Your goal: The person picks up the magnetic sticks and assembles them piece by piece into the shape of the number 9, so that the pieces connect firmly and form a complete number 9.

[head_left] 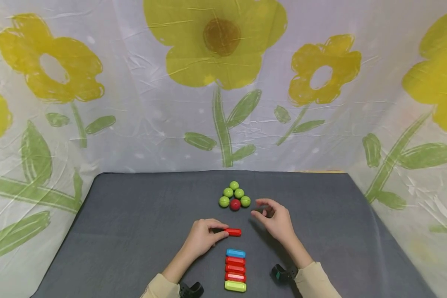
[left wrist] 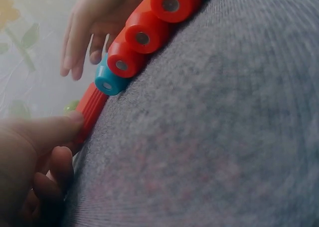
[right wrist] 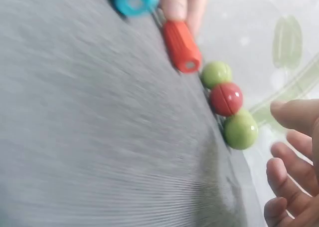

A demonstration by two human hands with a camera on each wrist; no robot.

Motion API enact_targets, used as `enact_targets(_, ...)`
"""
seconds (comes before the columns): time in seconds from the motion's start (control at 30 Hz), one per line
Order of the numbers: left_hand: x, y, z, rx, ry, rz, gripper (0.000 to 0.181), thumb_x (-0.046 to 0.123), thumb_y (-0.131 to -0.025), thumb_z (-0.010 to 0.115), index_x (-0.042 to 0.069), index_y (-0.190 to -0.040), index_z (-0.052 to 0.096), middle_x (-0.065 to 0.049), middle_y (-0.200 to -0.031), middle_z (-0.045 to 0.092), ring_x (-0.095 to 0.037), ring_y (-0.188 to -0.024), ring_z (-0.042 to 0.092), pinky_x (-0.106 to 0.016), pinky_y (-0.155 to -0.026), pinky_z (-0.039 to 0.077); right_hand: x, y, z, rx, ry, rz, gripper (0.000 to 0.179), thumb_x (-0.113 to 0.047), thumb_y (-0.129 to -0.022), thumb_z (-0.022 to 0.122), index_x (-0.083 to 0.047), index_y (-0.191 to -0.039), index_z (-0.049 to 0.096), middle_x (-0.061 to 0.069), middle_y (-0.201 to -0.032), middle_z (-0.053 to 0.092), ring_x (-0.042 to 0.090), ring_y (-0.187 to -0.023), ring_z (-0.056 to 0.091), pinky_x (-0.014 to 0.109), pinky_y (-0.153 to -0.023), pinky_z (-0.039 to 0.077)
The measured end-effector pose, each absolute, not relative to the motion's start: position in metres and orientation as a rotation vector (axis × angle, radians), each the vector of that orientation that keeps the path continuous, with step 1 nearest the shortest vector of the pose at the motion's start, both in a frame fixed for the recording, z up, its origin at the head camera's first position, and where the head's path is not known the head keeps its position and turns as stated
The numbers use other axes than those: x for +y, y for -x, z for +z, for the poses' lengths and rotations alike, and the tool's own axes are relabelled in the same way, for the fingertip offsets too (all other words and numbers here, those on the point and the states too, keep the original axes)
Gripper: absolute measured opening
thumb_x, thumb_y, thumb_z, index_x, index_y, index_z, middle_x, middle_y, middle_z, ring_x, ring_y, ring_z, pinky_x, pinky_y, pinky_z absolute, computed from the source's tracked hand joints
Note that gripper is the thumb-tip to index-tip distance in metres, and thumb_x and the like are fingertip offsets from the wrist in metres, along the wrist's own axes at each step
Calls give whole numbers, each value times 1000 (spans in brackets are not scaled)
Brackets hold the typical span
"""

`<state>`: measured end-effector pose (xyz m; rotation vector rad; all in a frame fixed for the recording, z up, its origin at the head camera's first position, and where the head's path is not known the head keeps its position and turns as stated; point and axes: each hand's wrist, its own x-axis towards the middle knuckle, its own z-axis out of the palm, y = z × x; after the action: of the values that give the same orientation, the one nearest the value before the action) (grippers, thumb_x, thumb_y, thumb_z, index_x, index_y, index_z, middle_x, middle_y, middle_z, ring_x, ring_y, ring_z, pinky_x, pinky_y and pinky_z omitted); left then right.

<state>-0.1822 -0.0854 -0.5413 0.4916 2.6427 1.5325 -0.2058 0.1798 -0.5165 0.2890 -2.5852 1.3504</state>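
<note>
My left hand (head_left: 203, 239) pinches one end of a short red rod (head_left: 234, 232) between thumb and fingers. The rod lies crosswise on the dark cloth, and its free end shows a round metal disc in the right wrist view. My right hand (head_left: 277, 221) is held to the right of the balls with its fingers loosely bent and nothing between them. Nearest to it is a green ball (head_left: 245, 201), at the corner of a triangle of several green balls. A red ball (head_left: 235, 205) sits in the middle of the triangle's front row.
Below the held rod, a column of rods lies side by side: a blue rod (head_left: 236, 253), three red rods (head_left: 235, 269) and a yellow-green rod (head_left: 235, 286). Dark cloth (head_left: 134, 223) covers the table. A flowered curtain (head_left: 152, 124) hangs behind and at both sides.
</note>
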Motion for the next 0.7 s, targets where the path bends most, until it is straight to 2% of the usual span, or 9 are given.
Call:
enact_targets(0.1,-86,182,-541,2647,-489,1532,17,22,-91,86,13,-106,86,0,-100,79,-8,-44,57,-25,-45,49,180,220,-516,-2603,-275,1329,50,-16,-87,90,-6,-132,72,12,-116,74,9,-70,57,25,-62,45)
enact_targets(0.27,-85,181,-540,2644,-484,1528,18,22,-92,86,13,-108,86,-1,-101,78,-8,-45,56,-25,-46,49,174,238,-520,-2689,-303,1300,53,-19,-89,89,-8,-137,70,10,-123,73,11,-69,57,27,-62,45)
enact_targets(0.37,-85,180,-540,2644,-489,1526,18,21,-92,86,13,-108,85,-1,-101,78,-8,-45,57,-25,-46,49,172,245,-524,-2716,-312,1293,50,-19,-89,89,-8,-134,71,7,-119,74,10,-67,56,26,-62,45)
enact_targets(0.53,-84,180,-540,2648,-498,1526,19,19,-91,87,12,-108,85,-1,-101,78,-6,-45,57,-25,-46,50,171,249,-531,-2715,-319,1301,44,-19,-88,90,-9,-129,74,4,-91,72,11,-63,54,26,-57,43)
enact_targets(0.7,-85,179,-539,2649,-488,1534,20,16,-89,88,11,-108,85,-2,-101,78,-6,-45,56,-25,-46,49,168,252,-532,-2711,-356,1301,41,-21,-88,90,-11,-125,76,2,-95,74,10,-62,55,25,-56,43)
